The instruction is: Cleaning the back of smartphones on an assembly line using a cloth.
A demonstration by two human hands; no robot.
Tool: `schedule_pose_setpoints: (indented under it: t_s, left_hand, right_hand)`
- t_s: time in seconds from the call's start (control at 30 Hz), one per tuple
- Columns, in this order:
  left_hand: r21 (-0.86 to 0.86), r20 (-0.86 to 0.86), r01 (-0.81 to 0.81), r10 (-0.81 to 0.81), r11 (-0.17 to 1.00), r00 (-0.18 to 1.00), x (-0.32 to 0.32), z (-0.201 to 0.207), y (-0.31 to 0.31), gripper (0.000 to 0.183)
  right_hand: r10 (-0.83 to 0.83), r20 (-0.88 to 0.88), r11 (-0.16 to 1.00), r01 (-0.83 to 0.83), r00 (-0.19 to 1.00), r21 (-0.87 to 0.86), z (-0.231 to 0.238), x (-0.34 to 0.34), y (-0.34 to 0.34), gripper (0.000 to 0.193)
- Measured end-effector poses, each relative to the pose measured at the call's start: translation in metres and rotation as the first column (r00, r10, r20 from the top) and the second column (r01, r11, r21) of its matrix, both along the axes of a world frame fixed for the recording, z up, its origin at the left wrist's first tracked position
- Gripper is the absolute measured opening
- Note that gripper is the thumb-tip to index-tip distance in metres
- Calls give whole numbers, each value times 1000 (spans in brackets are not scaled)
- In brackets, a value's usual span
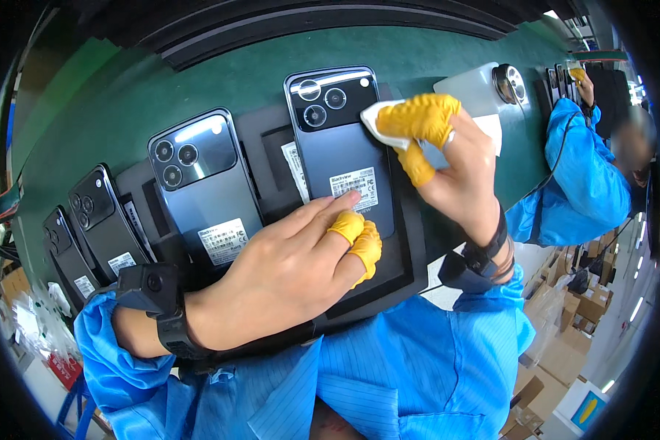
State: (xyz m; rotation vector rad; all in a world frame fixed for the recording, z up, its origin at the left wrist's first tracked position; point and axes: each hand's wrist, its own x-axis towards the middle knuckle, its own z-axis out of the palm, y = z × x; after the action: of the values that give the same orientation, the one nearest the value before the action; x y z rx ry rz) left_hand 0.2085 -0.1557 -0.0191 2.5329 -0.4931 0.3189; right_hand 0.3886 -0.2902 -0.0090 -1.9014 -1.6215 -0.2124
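Note:
A dark blue-grey smartphone (pixel 339 158) lies back up in front of me, with three camera lenses at its far end and a white printed label lower down. My left hand (pixel 301 257) braces its lower end. One bare fingertip rests on the label, and the fingers in yellow finger cots are bent close together. My right hand (pixel 447 150), also in yellow cots, pinches a folded white wiping cloth (pixel 378 126) against the phone's right edge near the lenses. Under the phone is a black foam tray (pixel 414 249); its near part is partly covered by my left hand.
Left of it lie more labelled phones, one large (pixel 202 176) and two smaller-looking (pixel 106 209). A translucent white bottle (pixel 469 82) with a round metal top stands on the green table (pixel 235 66), far right. Beyond, a co-worker in blue (pixel 583 176) sits near stacked cardboard boxes (pixel 565 330).

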Motion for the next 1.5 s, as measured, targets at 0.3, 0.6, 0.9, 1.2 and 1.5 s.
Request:
schedule_pose_setpoints:
  t_s: [0.3, 0.6, 0.9, 1.2, 1.5]
  left_hand:
    - [-7, 8, 14, -14, 1000, 1000, 3, 2, 0, 34]
    - [-17, -1, 2, -2, 1000, 1000, 1, 3, 0, 34]
    - [-4, -9, 2, -2, 1000, 1000, 0, 2, 0, 34]
    - [3, 15, 6, -6, 1000, 1000, -1, 1, 1, 33]
    - [10, 26, -4, 3, 1000, 1000, 1, 2, 0, 35]
  right_hand:
    - [291, 90, 955, -294, 953, 29, -7, 17, 20, 34]
    - [292, 107, 956, -293, 951, 0, -7, 34, 16, 29]
    - [93, 68, 993, -97, 993, 64, 6, 55, 10, 25]
    - [11, -52, 997, -7, 999, 74, -4, 28, 27, 19]
    - [24, -51, 999, -26, 998, -45, 0, 4, -8, 24]
